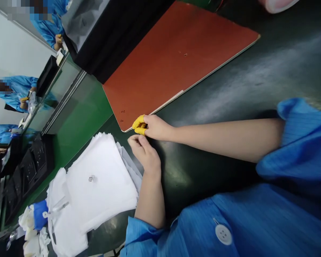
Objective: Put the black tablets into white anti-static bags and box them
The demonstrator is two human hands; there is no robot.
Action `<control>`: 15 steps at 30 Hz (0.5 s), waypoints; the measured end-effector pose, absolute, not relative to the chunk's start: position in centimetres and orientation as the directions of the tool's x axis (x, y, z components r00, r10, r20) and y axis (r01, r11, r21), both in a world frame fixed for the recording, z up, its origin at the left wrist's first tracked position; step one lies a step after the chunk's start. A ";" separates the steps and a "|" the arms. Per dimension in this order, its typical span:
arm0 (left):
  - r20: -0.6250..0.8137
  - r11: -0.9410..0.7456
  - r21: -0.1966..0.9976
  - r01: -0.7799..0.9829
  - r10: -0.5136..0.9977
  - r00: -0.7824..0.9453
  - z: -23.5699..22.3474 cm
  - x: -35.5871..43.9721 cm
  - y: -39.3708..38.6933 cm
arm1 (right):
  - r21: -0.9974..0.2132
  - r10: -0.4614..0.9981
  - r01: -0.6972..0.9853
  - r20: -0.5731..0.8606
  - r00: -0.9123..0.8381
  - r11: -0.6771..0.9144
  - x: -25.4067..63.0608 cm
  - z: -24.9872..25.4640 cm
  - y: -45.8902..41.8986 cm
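My right hand [159, 128] wears yellow finger cots [138, 122] on its fingertips. Its fingers are curled together beside the near corner of a reddish-brown board [160, 67], and anything between them is too small to make out. Just below it, my left hand [146, 151] is bare, with its fingers folded in and closed. Whatever the left fingers hold, if anything, is hidden. The two hands are close together above the dark green table [216, 107]. A stack of white plastic bags [101, 178] lies beside the left hand.
A black box [117, 32] with grey sheeting stands on the board's far side. Black trays [33, 160] sit beyond the green surface [82, 107]. A blue-and-white bundle [40, 214] lies past the bags. Across the partition, co-workers in blue coats [18, 91] handle items.
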State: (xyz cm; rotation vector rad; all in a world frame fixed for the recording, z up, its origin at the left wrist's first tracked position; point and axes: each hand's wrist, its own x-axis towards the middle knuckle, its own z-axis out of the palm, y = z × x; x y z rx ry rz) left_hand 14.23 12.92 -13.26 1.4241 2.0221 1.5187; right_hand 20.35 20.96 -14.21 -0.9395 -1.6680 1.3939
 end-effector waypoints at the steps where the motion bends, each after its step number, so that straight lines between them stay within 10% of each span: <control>1: 0.330 -0.009 0.836 0.548 0.807 -0.490 -13.4 14.2 13.1 | -0.985 0.890 0.073 0.110 -0.442 0.158 20.4 -14.2 20.8; 15: -0.051 0.126 0.983 0.131 0.883 -0.467 -13.5 13.6 13.7 | -0.724 0.737 0.233 0.523 -0.428 0.649 21.0 -15.3 20.7</control>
